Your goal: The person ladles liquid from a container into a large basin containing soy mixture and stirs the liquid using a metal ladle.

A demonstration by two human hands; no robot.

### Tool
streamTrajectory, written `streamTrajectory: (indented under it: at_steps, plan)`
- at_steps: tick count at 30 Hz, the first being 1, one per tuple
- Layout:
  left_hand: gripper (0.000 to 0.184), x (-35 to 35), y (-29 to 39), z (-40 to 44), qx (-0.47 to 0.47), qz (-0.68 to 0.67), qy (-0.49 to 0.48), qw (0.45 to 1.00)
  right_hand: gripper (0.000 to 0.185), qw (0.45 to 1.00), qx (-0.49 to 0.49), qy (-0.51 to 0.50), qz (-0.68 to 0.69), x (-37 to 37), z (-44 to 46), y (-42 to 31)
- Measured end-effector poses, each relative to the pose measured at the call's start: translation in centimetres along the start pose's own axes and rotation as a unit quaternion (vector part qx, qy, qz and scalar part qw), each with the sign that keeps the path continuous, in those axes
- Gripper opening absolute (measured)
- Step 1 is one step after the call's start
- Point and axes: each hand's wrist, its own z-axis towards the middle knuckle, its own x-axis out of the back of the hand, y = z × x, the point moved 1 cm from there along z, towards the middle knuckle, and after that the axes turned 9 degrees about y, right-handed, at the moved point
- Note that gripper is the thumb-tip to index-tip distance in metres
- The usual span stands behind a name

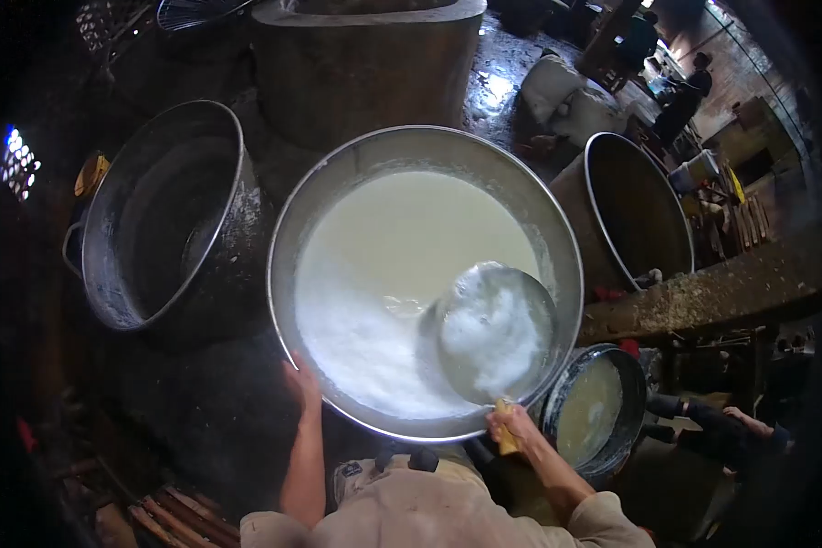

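A large round metal vat [411,146] holds pale whitish liquid [420,219] with white foam at its lower left. My right hand [513,427] is closed around the yellowish handle of a wide round metal scoop [449,342], at the vat's lower right rim. The scoop's bowl is over the liquid and holds foamy liquid. My left hand [305,382] is at the vat's lower left outer rim, with its fingers against the metal; part of the hand is hard to make out.
Left is a big empty metal pot [237,155]; right, another open vat [592,205]. A smaller tub [564,379] of liquid stands at lower right. Sacks [584,110], a concrete basin [365,73] and firewood [178,521] lie around. People are at upper right [690,96] and lower right.
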Motion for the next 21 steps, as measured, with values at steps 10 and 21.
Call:
streamTrajectory:
  at_steps: [10,21]
  plan:
    - [0.044,0.0,0.5,-0.3,-0.056,-0.007,0.056,0.997,0.015,0.993,-0.033,-0.108,-0.026,-16.3,15.3,0.2]
    - [0.046,-1.4,-2.0,0.1,-0.071,0.008,0.051,0.996,0.009,0.995,-0.005,0.007,-0.101,-11.4,19.9,1.5]
